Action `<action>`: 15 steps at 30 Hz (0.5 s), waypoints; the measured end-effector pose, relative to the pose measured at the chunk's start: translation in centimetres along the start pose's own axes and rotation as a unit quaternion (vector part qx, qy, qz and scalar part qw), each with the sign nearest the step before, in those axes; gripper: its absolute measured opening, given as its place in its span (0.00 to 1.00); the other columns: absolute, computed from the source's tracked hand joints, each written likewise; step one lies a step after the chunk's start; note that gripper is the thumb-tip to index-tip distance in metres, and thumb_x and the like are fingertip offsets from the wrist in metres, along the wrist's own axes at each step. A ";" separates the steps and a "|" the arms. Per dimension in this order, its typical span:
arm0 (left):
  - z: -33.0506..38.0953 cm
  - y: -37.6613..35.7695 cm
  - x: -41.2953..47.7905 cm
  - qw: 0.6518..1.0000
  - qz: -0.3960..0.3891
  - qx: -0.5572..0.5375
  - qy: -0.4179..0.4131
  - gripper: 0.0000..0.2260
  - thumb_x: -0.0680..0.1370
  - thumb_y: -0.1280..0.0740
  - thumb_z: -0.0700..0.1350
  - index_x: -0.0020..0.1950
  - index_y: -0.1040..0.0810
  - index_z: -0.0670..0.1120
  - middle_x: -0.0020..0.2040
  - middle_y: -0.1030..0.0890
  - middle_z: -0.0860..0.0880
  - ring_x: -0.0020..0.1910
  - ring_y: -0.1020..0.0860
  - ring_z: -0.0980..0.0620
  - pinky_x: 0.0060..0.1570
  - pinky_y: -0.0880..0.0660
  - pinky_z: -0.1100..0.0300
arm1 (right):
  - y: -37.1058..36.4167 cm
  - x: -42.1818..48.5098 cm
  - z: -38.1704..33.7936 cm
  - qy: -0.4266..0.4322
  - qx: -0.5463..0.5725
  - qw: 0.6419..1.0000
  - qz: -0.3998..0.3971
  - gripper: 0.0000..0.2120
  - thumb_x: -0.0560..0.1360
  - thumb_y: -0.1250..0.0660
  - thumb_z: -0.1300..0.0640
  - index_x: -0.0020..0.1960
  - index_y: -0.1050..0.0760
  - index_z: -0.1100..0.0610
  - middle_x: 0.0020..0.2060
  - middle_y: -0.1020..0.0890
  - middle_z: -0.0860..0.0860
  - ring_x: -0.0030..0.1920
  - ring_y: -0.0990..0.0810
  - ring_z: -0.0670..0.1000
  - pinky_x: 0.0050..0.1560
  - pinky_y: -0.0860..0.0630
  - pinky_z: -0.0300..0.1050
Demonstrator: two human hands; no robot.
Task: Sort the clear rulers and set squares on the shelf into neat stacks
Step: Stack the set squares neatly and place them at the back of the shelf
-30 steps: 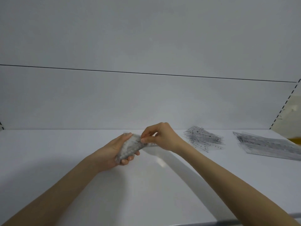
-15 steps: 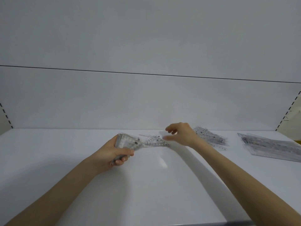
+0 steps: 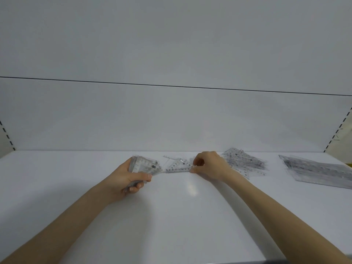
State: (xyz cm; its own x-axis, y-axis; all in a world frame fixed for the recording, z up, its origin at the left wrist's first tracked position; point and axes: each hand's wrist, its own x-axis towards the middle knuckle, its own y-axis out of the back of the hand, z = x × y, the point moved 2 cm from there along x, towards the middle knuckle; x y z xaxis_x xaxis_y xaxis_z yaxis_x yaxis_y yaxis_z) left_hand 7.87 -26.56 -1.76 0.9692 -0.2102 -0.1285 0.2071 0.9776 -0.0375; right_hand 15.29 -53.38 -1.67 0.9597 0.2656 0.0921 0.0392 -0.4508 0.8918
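Note:
My left hand (image 3: 128, 177) grips a stack of clear set squares (image 3: 145, 165), held a little above the white shelf (image 3: 171, 216). Just to its right a single clear set square (image 3: 178, 166) lies flat on the shelf. My right hand (image 3: 208, 166) pinches that set square's right corner with thumb and curled fingers. Behind my right wrist sits a loose pile of clear set squares (image 3: 244, 161). A stack of long clear rulers (image 3: 320, 173) lies at the far right.
The shelf's white back panel (image 3: 171, 119) rises right behind the piles. Slotted uprights stand at the left edge (image 3: 7, 138) and right edge (image 3: 339, 130). The shelf's front lip runs along the bottom right.
My right hand left the stack in my left hand, reached right, then came down onto the lone set square's corner. My left hand kept its stack and barely moved.

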 end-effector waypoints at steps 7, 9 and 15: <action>-0.2 0.7 0.3 1.000 0.021 -0.020 0.000 0.35 0.54 0.23 0.44 0.58 0.29 0.39 0.36 0.22 0.41 0.24 0.32 0.53 0.18 0.39 0.67 | 1.0 -0.6 0.5 -0.004 0.142 0.989 0.032 0.06 0.70 0.27 0.63 0.38 0.22 0.56 0.34 0.16 0.54 0.35 0.22 0.47 0.44 0.27 0.40; -0.3 1.0 0.5 0.999 0.024 -0.022 -0.002 0.35 0.54 0.22 0.44 0.58 0.29 0.39 0.36 0.22 0.40 0.24 0.31 0.53 0.18 0.39 0.67 | 1.4 -0.7 0.7 0.001 0.164 0.986 0.038 0.06 0.70 0.28 0.65 0.37 0.21 0.56 0.32 0.16 0.54 0.33 0.21 0.46 0.46 0.27 0.40; -0.3 1.2 0.6 0.999 0.025 -0.026 0.002 0.35 0.54 0.22 0.44 0.59 0.29 0.39 0.37 0.22 0.40 0.25 0.31 0.53 0.18 0.38 0.66 | 1.8 -0.9 0.6 -0.031 0.174 0.984 0.023 0.04 0.71 0.28 0.64 0.39 0.19 0.57 0.29 0.18 0.48 0.28 0.23 0.38 0.35 0.31 0.27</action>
State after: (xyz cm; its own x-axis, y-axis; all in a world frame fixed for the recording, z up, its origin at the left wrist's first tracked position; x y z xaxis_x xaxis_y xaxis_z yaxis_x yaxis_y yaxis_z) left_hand 8.64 -25.51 -2.20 0.9777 -0.1604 -0.1354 0.1503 0.9852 -0.0821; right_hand 14.67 -54.93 -0.39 0.9774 0.1908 0.0914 0.0784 -0.7279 0.6812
